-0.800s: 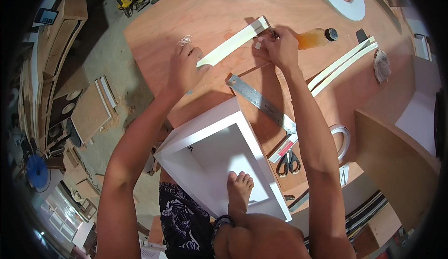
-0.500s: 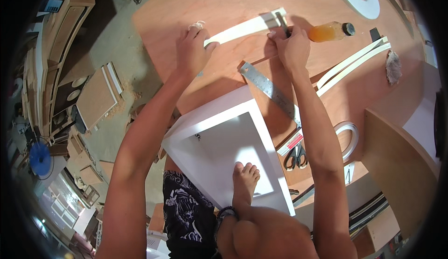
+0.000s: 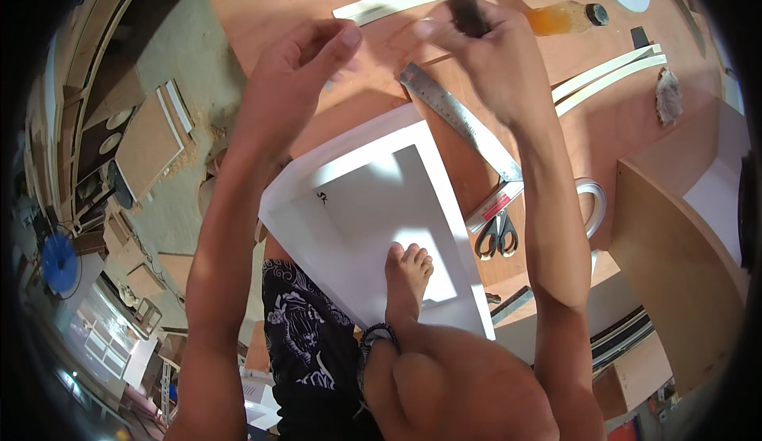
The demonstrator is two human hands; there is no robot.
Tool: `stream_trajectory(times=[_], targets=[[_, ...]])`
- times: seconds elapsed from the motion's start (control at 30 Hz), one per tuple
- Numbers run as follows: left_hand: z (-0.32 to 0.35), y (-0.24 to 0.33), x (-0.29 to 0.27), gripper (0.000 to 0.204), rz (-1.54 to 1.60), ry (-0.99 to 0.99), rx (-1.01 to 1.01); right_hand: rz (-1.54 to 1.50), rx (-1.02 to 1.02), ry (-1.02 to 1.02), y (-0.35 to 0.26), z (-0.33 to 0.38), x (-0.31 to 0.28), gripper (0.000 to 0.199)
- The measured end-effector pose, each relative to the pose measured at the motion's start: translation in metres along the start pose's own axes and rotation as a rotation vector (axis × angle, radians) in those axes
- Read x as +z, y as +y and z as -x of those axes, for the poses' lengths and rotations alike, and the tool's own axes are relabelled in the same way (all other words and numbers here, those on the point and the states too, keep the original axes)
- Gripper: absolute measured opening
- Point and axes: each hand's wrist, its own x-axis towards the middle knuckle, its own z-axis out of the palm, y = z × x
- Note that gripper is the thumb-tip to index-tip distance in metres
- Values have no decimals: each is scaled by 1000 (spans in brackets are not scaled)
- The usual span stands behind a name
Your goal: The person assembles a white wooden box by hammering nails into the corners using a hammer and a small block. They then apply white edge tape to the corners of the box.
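- Left hand and right hand: bare, without gloves.
- Forearms: uncovered along their visible length, slender toward the wrists.
- Shorts: black cloth, printed in white; fine curling scrolls above, larger line-drawn motifs below, details too small to identify.
- Dark band: narrow, gathered, flecked with white, near the ankle; whether it is the shorts' hem cannot be told.
- Foot: unshod, toes rounded.
- Knee: bare, broadly rounded.
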Motion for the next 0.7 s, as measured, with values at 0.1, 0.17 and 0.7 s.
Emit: stream_trajectory(times=[0.1,0.17,0.7], targets=[[37,11,0,32,289,-71,-61,-87,-89,-195,-33,21,21,27],[57,7,-23,28,201,45,-26,-67,-121,-281,-44,28,30,28],[142,62,-2,67,-1061,-71,703,-540,270,-373,-2,141,-50,33]])
